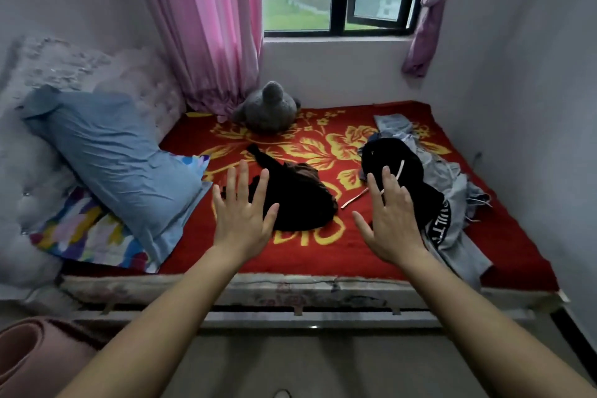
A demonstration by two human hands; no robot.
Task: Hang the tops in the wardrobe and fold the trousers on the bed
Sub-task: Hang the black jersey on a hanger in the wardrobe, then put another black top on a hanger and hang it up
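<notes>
Laundry is sitting on the bed point(504, 245), nothing picked up yet.
The clothes pile point(452, 191) is lying on the right, at the person's right hand point(391, 223). The dark garment point(300, 200) is lying mid-bed, its long axis running toward the plush toy point(268, 107), nearest the left hand point(242, 213). Each grip is hovering spread, holding nothing.

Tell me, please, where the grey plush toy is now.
In the head view, the grey plush toy sits at the far side of the red blanket, just right of the pink curtain.

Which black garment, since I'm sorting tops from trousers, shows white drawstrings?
The right-hand black garment, beside the grey clothes: white cords run from it. The black one near the left hand shows none.
</notes>
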